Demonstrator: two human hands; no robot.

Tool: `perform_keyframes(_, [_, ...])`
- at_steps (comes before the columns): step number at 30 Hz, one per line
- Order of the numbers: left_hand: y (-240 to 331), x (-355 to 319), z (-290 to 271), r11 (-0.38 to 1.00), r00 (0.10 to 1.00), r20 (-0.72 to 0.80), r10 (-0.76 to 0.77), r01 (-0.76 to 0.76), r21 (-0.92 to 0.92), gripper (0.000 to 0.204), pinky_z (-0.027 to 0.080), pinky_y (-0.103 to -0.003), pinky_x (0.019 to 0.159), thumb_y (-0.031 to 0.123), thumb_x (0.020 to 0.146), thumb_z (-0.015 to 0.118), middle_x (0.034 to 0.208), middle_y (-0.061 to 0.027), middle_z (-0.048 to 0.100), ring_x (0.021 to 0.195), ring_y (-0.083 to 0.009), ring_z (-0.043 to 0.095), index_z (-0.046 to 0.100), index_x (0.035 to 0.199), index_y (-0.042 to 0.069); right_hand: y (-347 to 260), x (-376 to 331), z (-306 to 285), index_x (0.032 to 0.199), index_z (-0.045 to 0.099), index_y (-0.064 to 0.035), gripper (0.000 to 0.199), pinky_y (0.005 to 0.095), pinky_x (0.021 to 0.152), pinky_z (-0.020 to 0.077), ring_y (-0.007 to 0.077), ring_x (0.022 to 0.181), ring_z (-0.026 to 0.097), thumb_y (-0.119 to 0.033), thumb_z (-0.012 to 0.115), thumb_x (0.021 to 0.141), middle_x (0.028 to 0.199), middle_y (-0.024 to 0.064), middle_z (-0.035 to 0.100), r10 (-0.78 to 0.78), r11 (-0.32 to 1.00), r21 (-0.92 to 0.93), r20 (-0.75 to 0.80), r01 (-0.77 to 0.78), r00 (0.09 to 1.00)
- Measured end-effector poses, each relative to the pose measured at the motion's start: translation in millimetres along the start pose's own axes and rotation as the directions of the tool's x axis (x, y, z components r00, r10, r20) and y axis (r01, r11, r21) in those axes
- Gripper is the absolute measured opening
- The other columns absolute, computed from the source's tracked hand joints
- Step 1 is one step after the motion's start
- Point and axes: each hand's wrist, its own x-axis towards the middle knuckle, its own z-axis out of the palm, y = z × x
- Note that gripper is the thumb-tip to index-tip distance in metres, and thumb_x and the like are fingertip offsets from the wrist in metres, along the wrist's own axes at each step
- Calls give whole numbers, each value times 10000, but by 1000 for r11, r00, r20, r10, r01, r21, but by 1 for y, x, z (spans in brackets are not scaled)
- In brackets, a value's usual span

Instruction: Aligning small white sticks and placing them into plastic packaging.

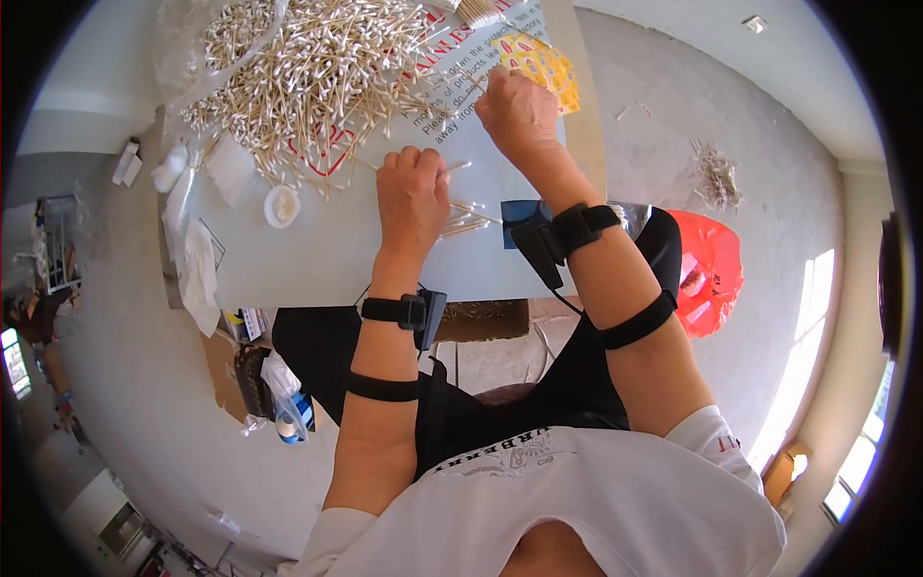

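A big loose heap of cotton swabs [317,82] covers the far left of the table [317,269], partly under clear plastic. My left hand [411,197] is closed just in front of the heap, and a swab end [459,166] pokes out beside its fingers. Farther off and to the right, my right hand [519,111] is pinched closed; thin swab sticks show at its fingertips, which hide most of the grip. A few swabs [466,219] lie together on the table between my wrists. Yellow printed cards [548,72] sit beyond my right hand.
A bundle of swabs [478,12] lies at the far edge. A small round white dish [282,206] and white tissue [200,279] are on the left. A dark blue piece [520,212] lies by my right wrist. A red plastic bag [711,274] hangs at right; sticks [716,175] litter the floor.
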Motion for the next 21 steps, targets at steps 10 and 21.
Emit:
perform_keyframes(10, [-3,-6,2,1000,999,-35,6,-7,-25,155,422,-415,739,-22,717,676,806,-49,554,825,-281,537,594,781,94,32,-60,-10,831,647,-4,85,332,649,511,247,674,650,-68,658,776,742,124,675,50,868,489,91,-88,995])
perform_keyframes(21, [0,-9,4,999,1000,-30,-10,9,-42,155,424,-413,750,-22,711,676,800,-46,554,828,-277,540,591,775,91,23,-60,-10,856,650,-40,192,408,700,509,319,797,638,-179,709,737,853,124,639,88,868,479,112,-132,990])
